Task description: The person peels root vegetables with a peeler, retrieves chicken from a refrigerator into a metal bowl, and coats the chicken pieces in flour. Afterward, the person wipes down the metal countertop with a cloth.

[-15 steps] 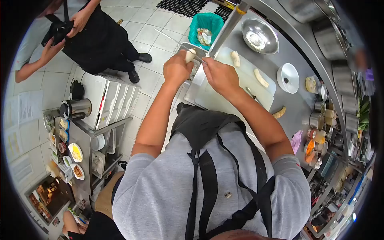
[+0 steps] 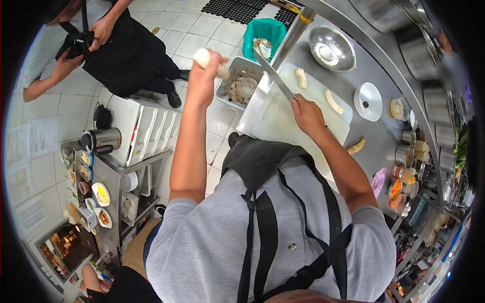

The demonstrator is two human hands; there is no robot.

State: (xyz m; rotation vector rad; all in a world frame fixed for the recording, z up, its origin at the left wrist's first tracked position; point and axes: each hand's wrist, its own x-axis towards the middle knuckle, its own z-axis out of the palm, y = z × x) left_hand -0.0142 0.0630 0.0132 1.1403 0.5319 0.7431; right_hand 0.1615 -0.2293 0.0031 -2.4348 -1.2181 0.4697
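Observation:
My left hand (image 2: pixel 203 81) is closed round a pale, whitish peeled piece of food (image 2: pixel 202 57), held up over the floor left of a grey bin of scraps (image 2: pixel 220 90). My right hand (image 2: pixel 308 115) grips the handle of a large knife (image 2: pixel 277 77), its blade pointing up and left across the corner of the white cutting board (image 2: pixel 270 115). Two peeled pale pieces, one at the board's top (image 2: pixel 300 78) and one further right (image 2: pixel 333 102), lie on the board. An unpeeled-looking yellowish piece (image 2: pixel 356 146) is beside the board.
A green-lined bin (image 2: pixel 279 31) stands beyond the counter corner, near a metal post (image 2: pixel 295 33). A metal colander (image 2: pixel 331 48) and white bowl (image 2: pixel 368 102) are on the counter (image 2: pixel 348 83). Another person (image 2: pixel 126 55) stands at the left, holding a black device.
My hands have moved apart. My left hand went left and up with the pale piece, and the knife in my right hand swung away from it, uncovering the scrap bin.

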